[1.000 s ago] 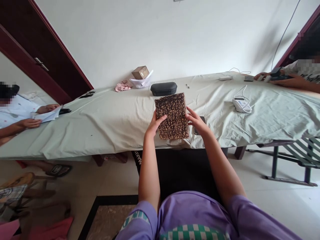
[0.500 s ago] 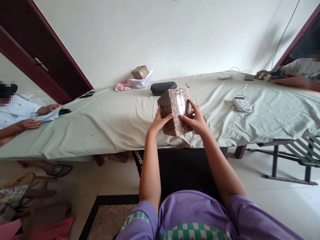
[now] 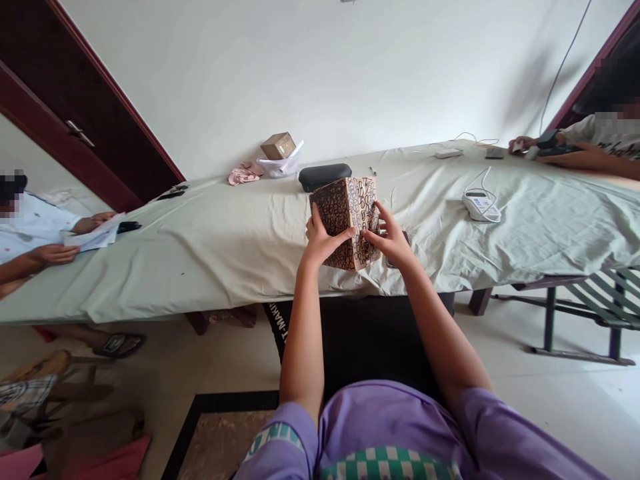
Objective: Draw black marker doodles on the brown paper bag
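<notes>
A cardboard box [image 3: 350,215] covered in black scribbles is held up over the front edge of the cloth-covered table [image 3: 225,233]. My left hand [image 3: 320,240] grips its left face, thumb across the front corner. My right hand [image 3: 387,237] grips its right face, fingers curled on it. One corner edge of the box points toward me. A dark phone [image 3: 397,250] lies on the cloth just behind my right hand.
A black case [image 3: 325,176], a pink cloth [image 3: 243,175], a white bowl [image 3: 281,165] with a small carton [image 3: 278,145] sit at the back. A white device [image 3: 479,205] with a cable lies right. Other people's hands [image 3: 53,253] [image 3: 523,144] work at both ends. A bench [image 3: 600,303] stands right.
The box lay with its scribbled flat face toward me; both hands have lifted and turned it, so a corner edge and two side faces now show.
</notes>
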The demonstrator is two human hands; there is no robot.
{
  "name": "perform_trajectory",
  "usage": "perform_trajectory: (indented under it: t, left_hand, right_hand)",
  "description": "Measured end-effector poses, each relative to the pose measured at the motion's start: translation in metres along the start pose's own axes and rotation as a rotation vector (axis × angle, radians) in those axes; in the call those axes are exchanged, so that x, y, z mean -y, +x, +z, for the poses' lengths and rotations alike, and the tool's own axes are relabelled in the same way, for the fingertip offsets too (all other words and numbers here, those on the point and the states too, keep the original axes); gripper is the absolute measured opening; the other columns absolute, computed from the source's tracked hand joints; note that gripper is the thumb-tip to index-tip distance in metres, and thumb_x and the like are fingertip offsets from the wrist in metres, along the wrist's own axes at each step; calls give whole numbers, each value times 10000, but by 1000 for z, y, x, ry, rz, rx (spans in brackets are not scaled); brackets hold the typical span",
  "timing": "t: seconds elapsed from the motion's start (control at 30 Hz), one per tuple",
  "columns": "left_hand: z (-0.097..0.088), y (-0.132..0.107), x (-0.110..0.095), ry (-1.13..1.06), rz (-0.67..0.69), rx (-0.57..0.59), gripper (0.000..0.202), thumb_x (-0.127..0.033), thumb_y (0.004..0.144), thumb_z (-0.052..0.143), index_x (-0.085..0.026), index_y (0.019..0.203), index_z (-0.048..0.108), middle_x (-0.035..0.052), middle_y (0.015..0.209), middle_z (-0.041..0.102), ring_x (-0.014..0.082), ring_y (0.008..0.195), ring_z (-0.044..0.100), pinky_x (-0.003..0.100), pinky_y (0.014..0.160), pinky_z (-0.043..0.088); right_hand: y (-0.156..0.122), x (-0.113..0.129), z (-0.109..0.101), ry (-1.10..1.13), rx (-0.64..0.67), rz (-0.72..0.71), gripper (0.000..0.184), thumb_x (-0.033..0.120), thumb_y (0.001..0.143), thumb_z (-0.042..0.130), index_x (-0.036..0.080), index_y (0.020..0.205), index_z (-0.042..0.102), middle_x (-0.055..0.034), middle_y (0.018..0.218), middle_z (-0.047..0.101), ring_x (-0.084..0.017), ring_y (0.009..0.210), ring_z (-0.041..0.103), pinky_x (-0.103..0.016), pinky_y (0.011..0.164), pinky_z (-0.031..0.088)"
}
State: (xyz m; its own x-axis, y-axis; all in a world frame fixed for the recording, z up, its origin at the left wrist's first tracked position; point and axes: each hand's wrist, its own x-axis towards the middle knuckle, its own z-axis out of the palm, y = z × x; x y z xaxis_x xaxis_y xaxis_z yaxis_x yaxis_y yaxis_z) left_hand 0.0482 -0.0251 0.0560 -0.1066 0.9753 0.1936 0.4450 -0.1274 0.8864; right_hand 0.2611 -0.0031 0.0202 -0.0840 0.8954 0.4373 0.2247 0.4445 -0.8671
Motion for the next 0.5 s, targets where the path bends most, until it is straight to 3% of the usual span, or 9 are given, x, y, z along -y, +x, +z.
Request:
perform_trajectory:
  t: [0.2,0.33,0.5]
  left_hand:
    - [15,-11,-20,75,7,-150,1369,-629,652,907,-326,1699,79,224,1722,163,486,1647,117,680,1288,237]
    - [19,-12,-26,52,38,-243,1347,-596,652,919,-329,1679,91,223,1696,209,510,1619,167,724,1267,236]
    - [18,-5,-19,-71,100,-286,1143,-547,651,945,-258,1559,312,215,1567,356,429,1599,275,588,1307,265]
  right_hand:
    - [0,-2,2,121,113,68,1102,673,857,738,331,1745,181,-84,1778,303,-391,1546,441,-616,1276,376]
    - [1,-10,2,171,169,93,1266,670,811,792,317,1756,28,-93,1799,242,-386,1567,423,-603,1293,354]
    - [6,-30,-3,126,219,-37,1483,585,715,898,372,1717,-175,-43,1836,25,-397,1661,213,-648,1278,345]
